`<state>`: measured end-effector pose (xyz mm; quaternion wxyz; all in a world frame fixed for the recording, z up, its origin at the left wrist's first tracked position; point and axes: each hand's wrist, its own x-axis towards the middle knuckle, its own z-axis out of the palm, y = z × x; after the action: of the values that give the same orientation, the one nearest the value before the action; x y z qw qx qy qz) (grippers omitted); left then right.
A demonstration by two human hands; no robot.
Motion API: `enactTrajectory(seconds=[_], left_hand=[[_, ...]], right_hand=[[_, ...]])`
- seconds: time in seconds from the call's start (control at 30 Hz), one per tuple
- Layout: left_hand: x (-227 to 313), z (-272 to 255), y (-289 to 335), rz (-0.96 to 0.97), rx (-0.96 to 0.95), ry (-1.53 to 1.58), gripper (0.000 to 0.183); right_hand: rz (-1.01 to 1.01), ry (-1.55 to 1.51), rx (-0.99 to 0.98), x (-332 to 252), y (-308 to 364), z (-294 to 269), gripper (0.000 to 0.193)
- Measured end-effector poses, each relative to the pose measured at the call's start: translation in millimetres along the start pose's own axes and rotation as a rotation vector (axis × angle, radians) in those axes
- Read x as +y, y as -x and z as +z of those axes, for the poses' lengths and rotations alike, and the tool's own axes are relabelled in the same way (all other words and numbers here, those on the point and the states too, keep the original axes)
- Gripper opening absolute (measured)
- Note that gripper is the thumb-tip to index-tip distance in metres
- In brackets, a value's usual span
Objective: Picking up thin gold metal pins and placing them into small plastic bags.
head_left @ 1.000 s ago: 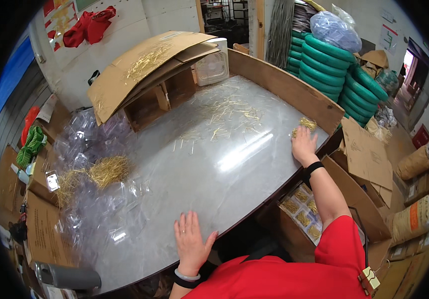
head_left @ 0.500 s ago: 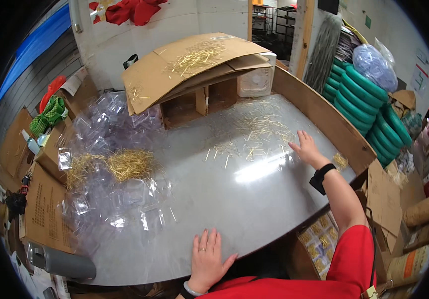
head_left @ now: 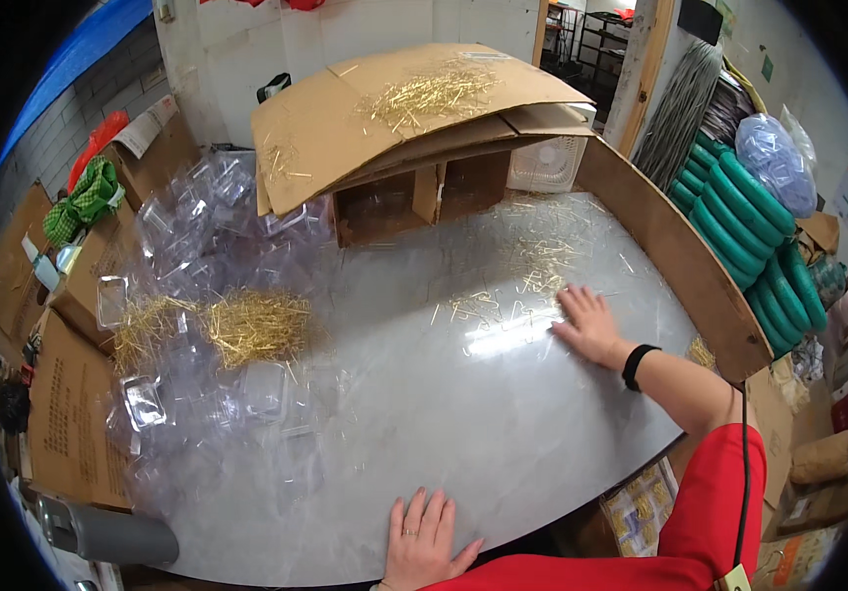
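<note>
Your right hand [head_left: 589, 323] flat, fingers spread, on scattered gold pins [head_left: 503, 295] at table [head_left: 463, 424] right side. Your left hand [head_left: 424, 540] flat, holding nothing, at near edge. Bigger pin pile [head_left: 251, 330] among clear plastic cases [head_left: 187, 246], far left.

left hand [head_left: 426, 537]: flat, palm down, fingers spread; right hand [head_left: 588, 323]: arm outstretched, palm down, fingers splayed
</note>
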<state>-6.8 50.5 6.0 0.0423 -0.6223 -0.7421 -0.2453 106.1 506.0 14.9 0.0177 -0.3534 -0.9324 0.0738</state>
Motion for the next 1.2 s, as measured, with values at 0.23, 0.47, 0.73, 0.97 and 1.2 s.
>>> enactTrajectory(seconds=[0.23,0.47,0.73,0.97,1.2], left_hand=[[-7,-7,-9,-0.002,-0.058,0.023,0.064],[-6,-4,-10,-0.008,-0.009,-0.035,0.062],[-7,26,12,0.070,0.057,-0.195,0.058],[-2,18,12,0.046,0.047,-0.139,0.057],[0,-7,-7,-0.036,-0.015,-0.028,0.060]], right_hand=[[-0.416,-0.330,-0.121,-114,43,4,0.075],[-0.073,-0.048,0.013,-55,-103,-38,0.083],[0.324,-0.065,-0.116,-8,-185,-23,0.101],[0.021,0.079,-0.255,-83,-154,-23,0.102],[-0.311,0.152,-0.211,-154,-65,-1,0.098]])
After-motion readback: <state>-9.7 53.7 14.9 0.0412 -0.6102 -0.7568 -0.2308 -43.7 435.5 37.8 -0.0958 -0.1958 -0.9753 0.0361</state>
